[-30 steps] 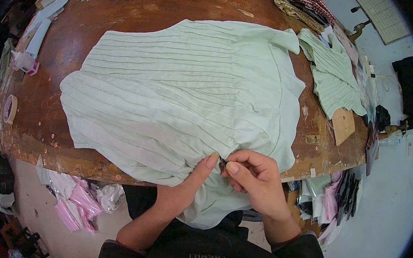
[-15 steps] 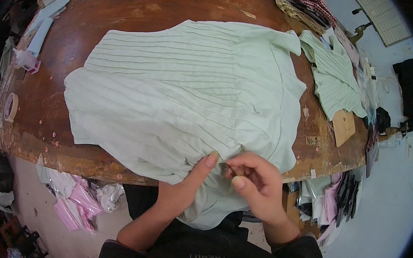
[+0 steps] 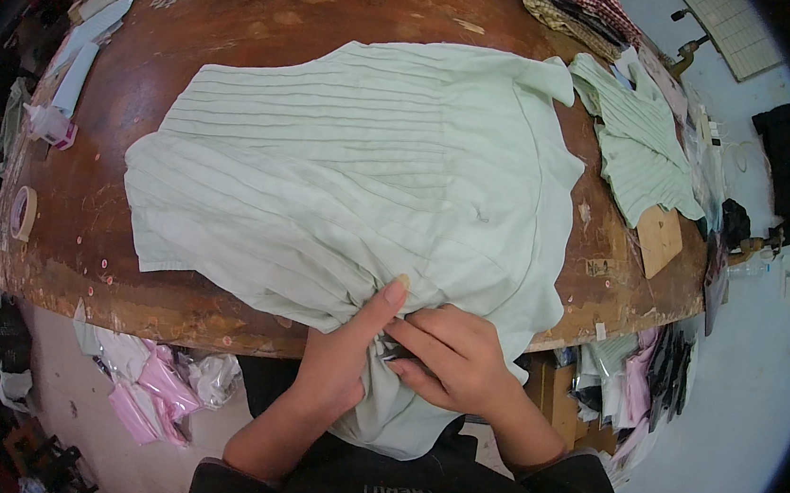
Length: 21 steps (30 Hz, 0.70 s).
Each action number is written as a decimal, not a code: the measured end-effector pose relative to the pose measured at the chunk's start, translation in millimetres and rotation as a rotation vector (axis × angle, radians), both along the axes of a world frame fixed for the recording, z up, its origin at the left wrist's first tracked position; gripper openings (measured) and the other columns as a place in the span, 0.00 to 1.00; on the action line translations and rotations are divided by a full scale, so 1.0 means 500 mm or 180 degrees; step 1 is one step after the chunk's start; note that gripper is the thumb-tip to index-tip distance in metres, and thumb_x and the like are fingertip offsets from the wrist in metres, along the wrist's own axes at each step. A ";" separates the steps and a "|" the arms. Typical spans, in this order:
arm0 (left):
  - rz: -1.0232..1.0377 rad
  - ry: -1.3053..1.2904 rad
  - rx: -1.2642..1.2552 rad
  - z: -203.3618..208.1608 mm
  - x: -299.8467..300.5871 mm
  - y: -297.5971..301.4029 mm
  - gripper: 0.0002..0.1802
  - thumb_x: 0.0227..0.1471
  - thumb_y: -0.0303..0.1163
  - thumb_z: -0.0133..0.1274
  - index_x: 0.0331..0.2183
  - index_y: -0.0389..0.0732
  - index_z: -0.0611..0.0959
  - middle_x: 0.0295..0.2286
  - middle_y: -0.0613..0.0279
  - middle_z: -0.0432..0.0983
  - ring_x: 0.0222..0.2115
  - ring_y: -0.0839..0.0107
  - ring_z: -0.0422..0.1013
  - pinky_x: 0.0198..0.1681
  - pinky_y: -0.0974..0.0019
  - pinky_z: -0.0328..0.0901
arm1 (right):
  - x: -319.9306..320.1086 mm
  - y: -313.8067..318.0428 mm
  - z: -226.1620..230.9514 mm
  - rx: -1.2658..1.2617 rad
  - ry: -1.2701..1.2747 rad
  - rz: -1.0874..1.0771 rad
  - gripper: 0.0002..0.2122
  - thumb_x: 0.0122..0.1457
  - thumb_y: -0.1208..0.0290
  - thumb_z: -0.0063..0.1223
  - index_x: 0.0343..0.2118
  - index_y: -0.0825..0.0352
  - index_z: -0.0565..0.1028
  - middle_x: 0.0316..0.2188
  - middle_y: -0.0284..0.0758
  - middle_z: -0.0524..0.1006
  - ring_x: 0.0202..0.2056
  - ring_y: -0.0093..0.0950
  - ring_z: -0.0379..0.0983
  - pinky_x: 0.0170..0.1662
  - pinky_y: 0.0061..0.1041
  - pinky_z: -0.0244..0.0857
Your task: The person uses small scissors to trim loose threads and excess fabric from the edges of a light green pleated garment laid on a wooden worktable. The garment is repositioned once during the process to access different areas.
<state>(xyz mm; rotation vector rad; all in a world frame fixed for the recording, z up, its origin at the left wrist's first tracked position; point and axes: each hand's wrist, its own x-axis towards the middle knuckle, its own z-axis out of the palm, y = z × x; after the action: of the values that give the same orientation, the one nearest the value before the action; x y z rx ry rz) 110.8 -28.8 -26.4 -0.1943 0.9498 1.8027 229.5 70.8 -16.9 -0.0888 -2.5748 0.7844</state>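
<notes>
A pale green pleated garment [image 3: 326, 173] lies spread over the wooden table, its near part hanging over the front edge toward my lap. My left hand [image 3: 347, 346] grips a gathered fold of the cloth at that edge, thumb on top and the other fingers hidden beneath. Close against it, my right hand [image 3: 456, 357] is closed with its fingertips at the same fold. Between the right thumb and fingers shows a bit of a small dark metal tool [image 3: 391, 347]; most of it is covered, so its kind is unclear.
A second pale green pleated piece [image 3: 638, 137] and a tan card [image 3: 659, 241] lie at the right. Folded checked cloth [image 3: 584, 13] is stacked far right. On the left are a tape roll [image 3: 23, 213] and a white bottle [image 3: 50, 126]. Pink bagged garments [image 3: 158, 385] lie below the table.
My right hand has moved left and slightly down, from beside the left thumb to the fold under it. The left hand has shifted slightly left; the gathered cloth has bunched differently.
</notes>
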 end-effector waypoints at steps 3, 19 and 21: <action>0.0154 0.0157 0.0014 0.000 0.003 0.004 0.27 0.51 0.25 0.60 0.52 0.36 0.70 0.45 0.63 0.71 0.44 0.74 0.68 0.50 0.69 0.62 | 0.004 0.003 0.014 -0.0284 0.0105 -0.0050 0.19 0.45 0.71 0.65 0.42 0.70 0.76 0.33 0.37 0.75 0.29 0.34 0.73 0.30 0.27 0.67; 0.0169 0.0706 0.0104 -0.016 0.002 -0.004 0.27 0.51 0.23 0.60 0.52 0.34 0.70 0.45 0.60 0.71 0.44 0.74 0.68 0.50 0.70 0.63 | -0.022 0.043 0.053 0.0700 0.0285 -0.0729 0.18 0.38 0.75 0.67 0.36 0.69 0.77 0.32 0.36 0.76 0.28 0.32 0.71 0.29 0.27 0.65; 0.0172 0.0731 0.0116 -0.016 0.002 -0.003 0.27 0.50 0.23 0.60 0.51 0.34 0.70 0.45 0.61 0.71 0.43 0.74 0.68 0.50 0.70 0.63 | -0.022 0.042 0.054 0.0702 0.0257 -0.0720 0.18 0.38 0.75 0.67 0.36 0.69 0.77 0.31 0.36 0.76 0.28 0.32 0.71 0.29 0.27 0.65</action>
<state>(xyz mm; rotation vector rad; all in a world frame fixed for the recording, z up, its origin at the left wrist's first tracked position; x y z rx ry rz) 112.0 -30.4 -34.2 0.0108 1.0798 1.9193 218.7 91.8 10.3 -0.2687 -2.5005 0.4107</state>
